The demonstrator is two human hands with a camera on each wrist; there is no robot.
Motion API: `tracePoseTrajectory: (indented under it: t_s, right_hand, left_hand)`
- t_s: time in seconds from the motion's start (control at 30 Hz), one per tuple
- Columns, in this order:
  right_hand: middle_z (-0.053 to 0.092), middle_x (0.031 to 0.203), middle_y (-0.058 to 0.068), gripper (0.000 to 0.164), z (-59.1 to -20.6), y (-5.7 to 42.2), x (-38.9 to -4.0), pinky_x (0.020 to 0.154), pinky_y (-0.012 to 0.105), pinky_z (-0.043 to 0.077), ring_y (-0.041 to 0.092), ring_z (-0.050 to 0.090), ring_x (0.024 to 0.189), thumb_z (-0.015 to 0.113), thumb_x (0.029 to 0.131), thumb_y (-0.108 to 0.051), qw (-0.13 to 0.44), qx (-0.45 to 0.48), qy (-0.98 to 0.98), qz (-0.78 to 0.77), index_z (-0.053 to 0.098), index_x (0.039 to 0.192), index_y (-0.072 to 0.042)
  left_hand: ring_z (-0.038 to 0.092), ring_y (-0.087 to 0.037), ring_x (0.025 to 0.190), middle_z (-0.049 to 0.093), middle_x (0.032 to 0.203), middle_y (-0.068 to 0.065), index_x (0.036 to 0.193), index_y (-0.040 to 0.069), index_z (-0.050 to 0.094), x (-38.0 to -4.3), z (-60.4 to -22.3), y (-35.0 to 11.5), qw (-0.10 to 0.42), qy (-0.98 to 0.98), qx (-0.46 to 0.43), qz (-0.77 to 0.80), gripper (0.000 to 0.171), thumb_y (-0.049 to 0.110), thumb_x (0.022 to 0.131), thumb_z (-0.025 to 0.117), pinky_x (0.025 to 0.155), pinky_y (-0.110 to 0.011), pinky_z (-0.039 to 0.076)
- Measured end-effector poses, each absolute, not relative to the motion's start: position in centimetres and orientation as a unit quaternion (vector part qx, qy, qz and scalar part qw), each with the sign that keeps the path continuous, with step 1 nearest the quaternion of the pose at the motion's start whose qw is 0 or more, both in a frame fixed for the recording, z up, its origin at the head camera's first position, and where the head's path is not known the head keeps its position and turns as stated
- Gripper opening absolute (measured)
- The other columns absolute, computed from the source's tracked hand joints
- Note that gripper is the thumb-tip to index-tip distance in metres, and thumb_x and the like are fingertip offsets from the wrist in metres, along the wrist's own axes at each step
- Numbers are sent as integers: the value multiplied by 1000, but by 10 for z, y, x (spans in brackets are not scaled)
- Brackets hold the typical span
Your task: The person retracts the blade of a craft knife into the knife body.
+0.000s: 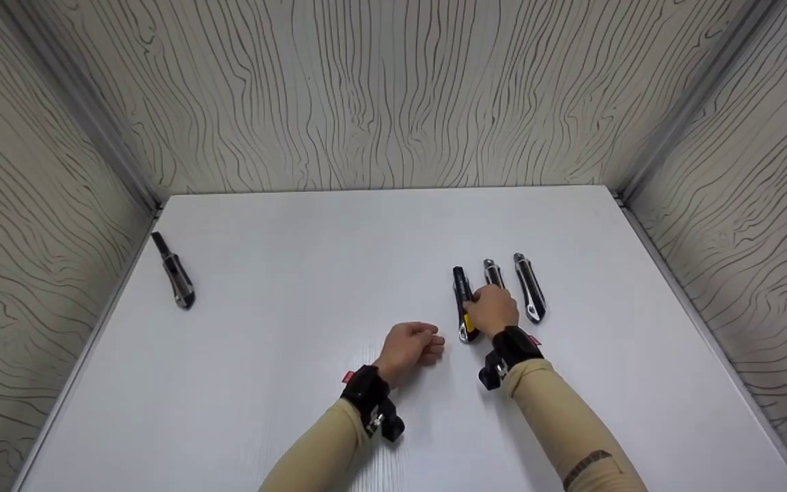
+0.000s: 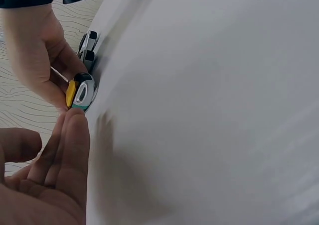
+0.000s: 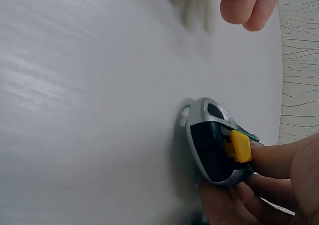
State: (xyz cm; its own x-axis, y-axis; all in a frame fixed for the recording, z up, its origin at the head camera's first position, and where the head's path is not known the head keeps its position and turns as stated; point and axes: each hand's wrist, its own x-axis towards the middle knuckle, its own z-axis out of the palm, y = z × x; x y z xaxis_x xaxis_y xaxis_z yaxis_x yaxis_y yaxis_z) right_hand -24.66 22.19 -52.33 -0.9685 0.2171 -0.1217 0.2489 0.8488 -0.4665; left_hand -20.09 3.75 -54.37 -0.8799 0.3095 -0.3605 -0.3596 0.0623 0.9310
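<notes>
My right hand [image 1: 494, 309] grips a black and silver utility knife [image 1: 461, 288] with a yellow slider, thumb and fingers around its sides. In the right wrist view the silver butt end of this knife [image 3: 212, 138] faces the camera, close over the white surface. My left hand [image 1: 407, 348] is held just left of it, fingers loosely bent with nothing in them. Beyond the right hand lies a second utility knife [image 1: 493, 270], its lower part hidden by that hand. A third utility knife [image 1: 530, 287] lies to the right.
Another utility knife [image 1: 177, 270] lies at the far left of the white table [image 1: 311, 260]. Wood-grain panels [image 1: 380, 96] stand around the back and sides, with grey metal strips at the corners. Each wrist wears a black camera mount [image 1: 366, 393].
</notes>
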Motion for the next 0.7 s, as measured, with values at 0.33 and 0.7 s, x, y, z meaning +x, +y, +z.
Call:
tracePoseTrajectory:
  t_s: [0.33, 0.7]
  right_hand:
    - [71, 107, 18, 30, -523, 224, -246, 76, 47, 55, 36, 68, 93, 65, 92, -24, 30, 130, 963, -232, 70, 111, -3]
    - [72, 103, 15, 40, -507, 218, -241, 69, 45, 55, 32, 69, 85, 64, 92, -23, -3, 91, 964, -248, 62, 127, -3]
  left_hand:
    - [71, -18, 82, 72, 104, -19, 120, -7, 62, -205, -539, 34, 233, 698, -21, 677, 30, 8, 96, 50, 73, -32, 60]
    - [69, -19, 79, 73, 100, -16, 118, -4, 64, -219, -530, 15, 201, 766, -11, 610, 29, 11, 96, 52, 70, -31, 58]
